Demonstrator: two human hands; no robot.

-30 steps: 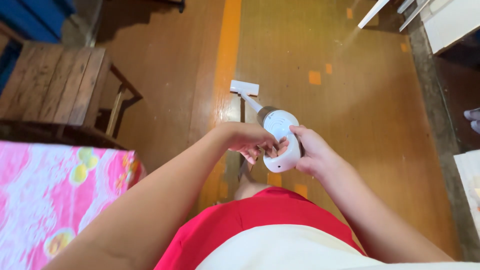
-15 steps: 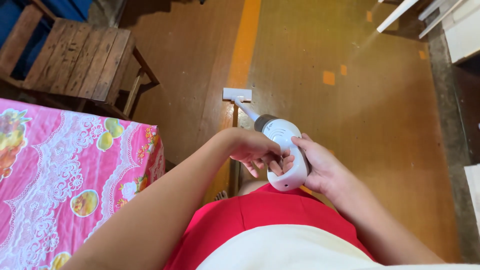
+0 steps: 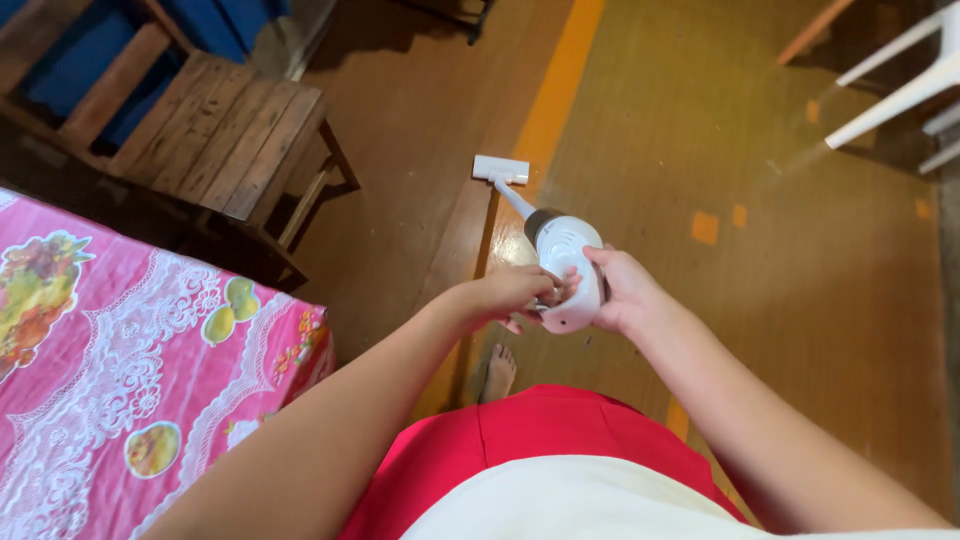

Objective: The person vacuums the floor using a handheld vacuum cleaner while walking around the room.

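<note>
Reaching forward over your red skirt (image 3: 520, 430), you wrap your right hand (image 3: 622, 292) around the white stick vacuum (image 3: 565, 262), its floor head (image 3: 500, 169) on the wooden floor (image 3: 800, 300). Your left hand (image 3: 505, 295) curls loosely, fingertips touching its handle.

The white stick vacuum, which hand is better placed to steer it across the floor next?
Probably the right. The right hand wraps the white stick vacuum body from the side, a carrying grip. The left hand only has fingertips at the handle's near edge, so it looks less able to guide it.
</note>
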